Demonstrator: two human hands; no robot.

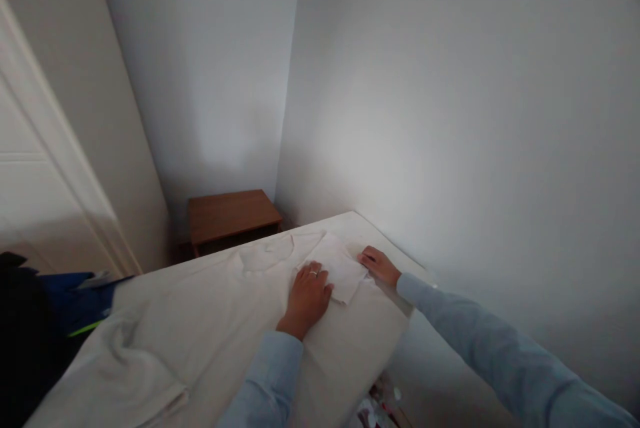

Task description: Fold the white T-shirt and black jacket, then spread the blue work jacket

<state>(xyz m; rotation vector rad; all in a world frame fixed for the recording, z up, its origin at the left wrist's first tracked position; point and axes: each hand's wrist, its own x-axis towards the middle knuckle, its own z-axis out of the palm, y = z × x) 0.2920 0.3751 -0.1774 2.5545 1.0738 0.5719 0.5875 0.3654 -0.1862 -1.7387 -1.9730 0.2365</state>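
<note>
A white T-shirt (260,288) lies spread on a pale covered board (360,348), its neckline towards the far edge. My left hand (307,295), wearing a ring, lies flat on the shirt beside the sleeve, fingers stretched out. At the sleeve's outer right edge, my right hand (381,266) has its fingers curled and pinches the fabric. The sleeve (340,268) lies between both hands. At the lower left the shirt's fabric is bunched into loose folds.
Behind the board, a low brown wooden table (233,211) stands in the wall corner. Dark and blue clothes (75,301) are heaped at the left. The wall (450,148) runs close along the right. Small items (383,408) show below the board's near edge.
</note>
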